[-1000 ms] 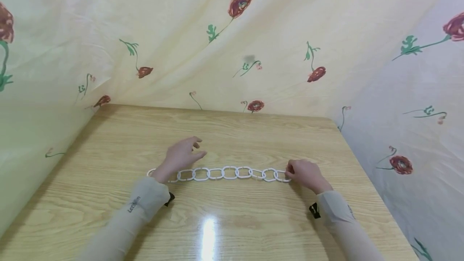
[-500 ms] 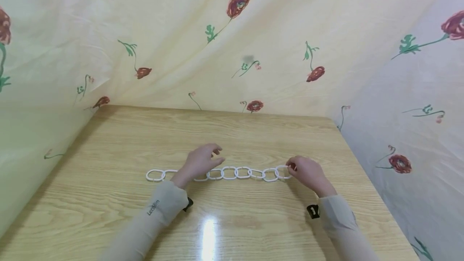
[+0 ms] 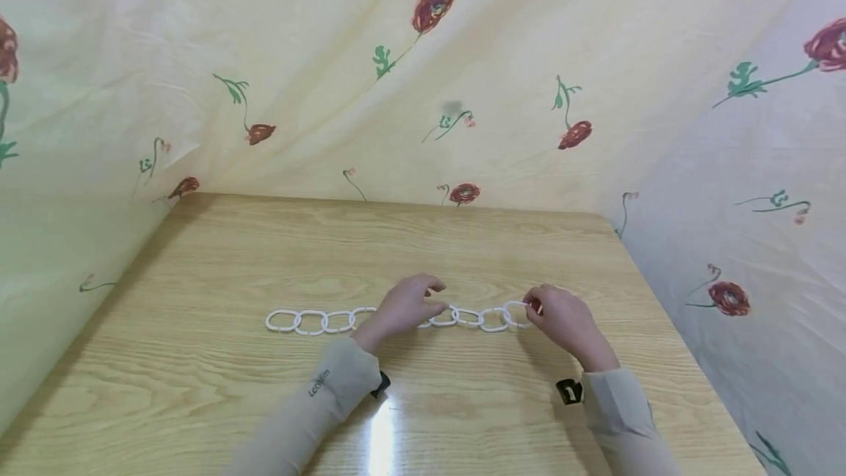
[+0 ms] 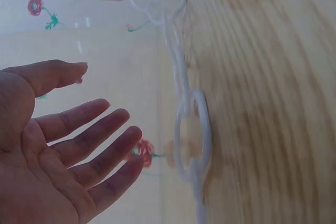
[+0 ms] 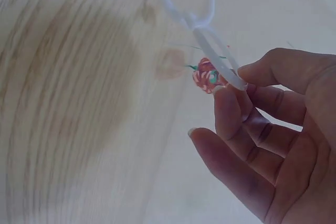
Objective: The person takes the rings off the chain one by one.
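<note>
A white plastic chain (image 3: 338, 322) of several oval links stretches left to right across the wooden table. Its rightmost link (image 5: 218, 59) is pinched between the thumb and fingers of my right hand (image 3: 562, 318), and that end looks slightly raised in the right wrist view. My left hand (image 3: 403, 305) hovers over the middle of the chain, hiding some links in the head view. With fingers spread and nothing in them, the left hand (image 4: 68, 140) is apart from the links (image 4: 193, 140) in the left wrist view.
The wooden table (image 3: 463, 402) has a light glare near its front. A flowered cloth (image 3: 330, 79) hangs behind it and along both sides. A black wrist strap part (image 3: 570, 391) shows beside the right sleeve (image 3: 617, 410).
My left hand has moved right along the chain, uncovering the links at its left end. The right hand stays at the right end, its link shifted slightly.
</note>
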A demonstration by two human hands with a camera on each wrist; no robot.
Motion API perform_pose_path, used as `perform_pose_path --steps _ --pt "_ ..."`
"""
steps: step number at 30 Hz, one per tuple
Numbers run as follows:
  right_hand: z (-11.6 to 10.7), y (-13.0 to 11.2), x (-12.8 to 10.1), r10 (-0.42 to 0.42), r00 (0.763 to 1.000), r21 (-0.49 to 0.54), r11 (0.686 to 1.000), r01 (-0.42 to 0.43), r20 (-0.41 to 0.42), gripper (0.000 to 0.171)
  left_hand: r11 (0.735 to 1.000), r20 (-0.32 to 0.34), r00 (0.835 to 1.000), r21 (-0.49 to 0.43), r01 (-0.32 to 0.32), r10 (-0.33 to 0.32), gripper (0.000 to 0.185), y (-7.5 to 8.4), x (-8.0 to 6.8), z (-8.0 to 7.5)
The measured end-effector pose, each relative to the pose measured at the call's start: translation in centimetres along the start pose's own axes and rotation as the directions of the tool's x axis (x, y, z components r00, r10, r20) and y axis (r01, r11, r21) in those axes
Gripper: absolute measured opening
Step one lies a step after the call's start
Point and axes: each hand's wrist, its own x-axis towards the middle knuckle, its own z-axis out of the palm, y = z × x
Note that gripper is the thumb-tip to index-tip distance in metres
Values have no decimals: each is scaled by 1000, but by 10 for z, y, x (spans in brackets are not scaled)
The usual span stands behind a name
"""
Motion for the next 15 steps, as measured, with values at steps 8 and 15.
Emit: perform_pose_path --steps 8,15 --pt "-5 -6 -5 -10 1000 5 1000 10 -30 8 991 43 998 -129 -36 42 37 4 8 19" --pt "-10 -13 -7 -33 998 -2 999 33 -59 7 984 41 998 -176 -31 39 37 9 12 31"
